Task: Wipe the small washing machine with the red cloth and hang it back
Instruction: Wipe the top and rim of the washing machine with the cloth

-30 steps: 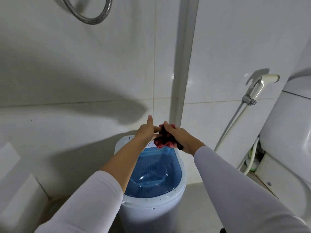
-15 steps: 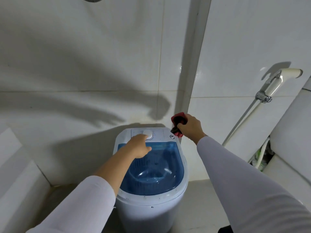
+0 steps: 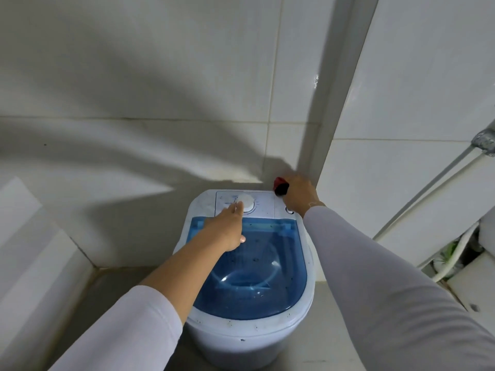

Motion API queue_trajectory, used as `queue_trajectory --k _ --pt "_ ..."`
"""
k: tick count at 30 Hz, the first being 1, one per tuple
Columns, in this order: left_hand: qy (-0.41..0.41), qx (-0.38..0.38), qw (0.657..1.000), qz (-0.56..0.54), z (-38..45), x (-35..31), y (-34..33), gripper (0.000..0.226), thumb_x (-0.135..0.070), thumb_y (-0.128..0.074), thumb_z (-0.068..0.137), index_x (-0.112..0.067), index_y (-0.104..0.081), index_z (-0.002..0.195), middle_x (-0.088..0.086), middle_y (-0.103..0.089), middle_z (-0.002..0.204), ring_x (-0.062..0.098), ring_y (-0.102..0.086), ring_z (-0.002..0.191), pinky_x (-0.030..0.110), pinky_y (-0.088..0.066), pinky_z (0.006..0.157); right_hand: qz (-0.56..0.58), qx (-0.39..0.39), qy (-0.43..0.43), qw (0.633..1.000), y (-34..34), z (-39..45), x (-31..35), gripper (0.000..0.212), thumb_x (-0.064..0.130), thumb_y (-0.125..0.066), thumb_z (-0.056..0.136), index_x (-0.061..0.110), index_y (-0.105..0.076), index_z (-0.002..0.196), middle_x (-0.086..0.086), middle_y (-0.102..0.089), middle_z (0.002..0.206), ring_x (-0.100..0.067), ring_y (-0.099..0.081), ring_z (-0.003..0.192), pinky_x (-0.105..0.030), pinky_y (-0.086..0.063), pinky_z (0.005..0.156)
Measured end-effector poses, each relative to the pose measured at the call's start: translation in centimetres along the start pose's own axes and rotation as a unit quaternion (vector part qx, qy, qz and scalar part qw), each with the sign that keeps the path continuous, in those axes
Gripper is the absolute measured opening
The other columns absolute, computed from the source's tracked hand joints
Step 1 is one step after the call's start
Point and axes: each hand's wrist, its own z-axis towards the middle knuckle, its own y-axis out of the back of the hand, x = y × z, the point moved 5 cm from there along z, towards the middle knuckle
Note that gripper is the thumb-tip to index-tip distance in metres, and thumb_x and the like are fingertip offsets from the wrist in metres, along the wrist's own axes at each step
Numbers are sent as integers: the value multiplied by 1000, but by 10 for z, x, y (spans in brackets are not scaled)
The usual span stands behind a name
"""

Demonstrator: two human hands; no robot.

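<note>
A small white washing machine (image 3: 267, 341) with a blue see-through lid stands on the floor in the wall corner. My left hand (image 3: 227, 227) reaches over the lid, fingers stretched out, fingertips at the round white dial (image 3: 247, 203) on the control panel. My right hand (image 3: 298, 194) is at the machine's back right corner, closed on a bunched red and dark cloth (image 3: 280, 186) pressed near the panel's edge. Only a small part of the cloth shows past the fingers.
White tiled walls (image 3: 160, 103) meet in a corner behind the machine. A bidet sprayer valve (image 3: 484, 141) with its hoses hangs on the right wall, with a white toilet base (image 3: 471, 285) below it. A white ledge (image 3: 29, 236) runs along the left.
The hands have parted: my left hand let go of the cloth and moved to the dial, my right hand carried the cloth down to the back right corner. The view tilted downward.
</note>
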Motion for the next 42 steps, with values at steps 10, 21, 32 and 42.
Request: queue_trajectory --k 10,21,32,42 --pt "8 4 1000 22 2 -1 0 86 -22 -57 93 -12 6 151 4 -1 162 27 -17 147 53 -21 116 -50 -7 67 996 -4 -8 -8 48 0 -50 84 18 -53 129 -13 -57 124 -33 -55 112 -34 -44 92" --pt "11 2 999 36 2 -3 1 86 -23 -57 92 -10 4 151 6 -6 161 29 -22 145 53 -22 114 -116 67 157 978 -6 -29 -9 45 -4 -56 78 20 -65 115 -5 -60 123 -28 -56 111 -34 -47 93" --pt "14 -2 999 32 0 -3 1 86 -23 -58 92 -11 4 151 5 -7 161 28 -22 145 54 -22 114 -71 62 129 987 -4 -56 -25 39 -3 -57 79 17 -66 111 -7 -63 118 -28 -57 109 -29 -43 91" --pt "12 -39 999 -17 -7 1 4 86 -25 -61 89 -11 -3 151 6 -21 157 28 -32 139 51 -33 110 94 129 19 987 25 -82 -43 47 -13 -35 78 18 -67 96 -12 -70 97 -32 -66 82 -41 -58 76"
